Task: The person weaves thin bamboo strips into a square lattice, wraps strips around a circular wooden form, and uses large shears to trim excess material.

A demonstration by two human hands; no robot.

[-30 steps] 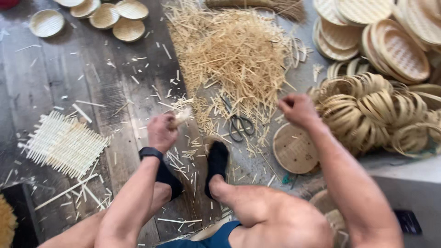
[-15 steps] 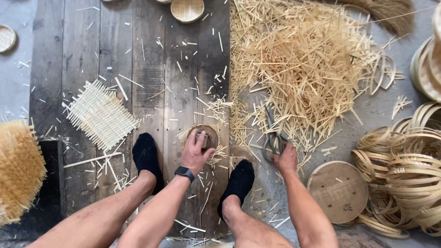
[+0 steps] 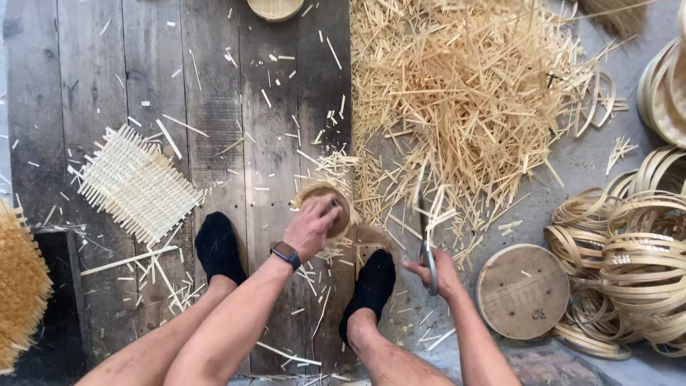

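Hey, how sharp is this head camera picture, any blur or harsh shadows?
Head view: even, soft daylight, no hard shadows or glare; the scissors in the right hand are motion-blurred; the left hand on the small woven disc is slightly soft; the floorboards and bamboo strip pile look sharp.

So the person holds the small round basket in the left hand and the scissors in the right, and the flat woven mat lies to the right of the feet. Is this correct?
Not quite. The head view shows the woven mat lying to the left of the feet, on the wooden boards. The rest holds: left hand on the small round basket, right hand holding the scissors.
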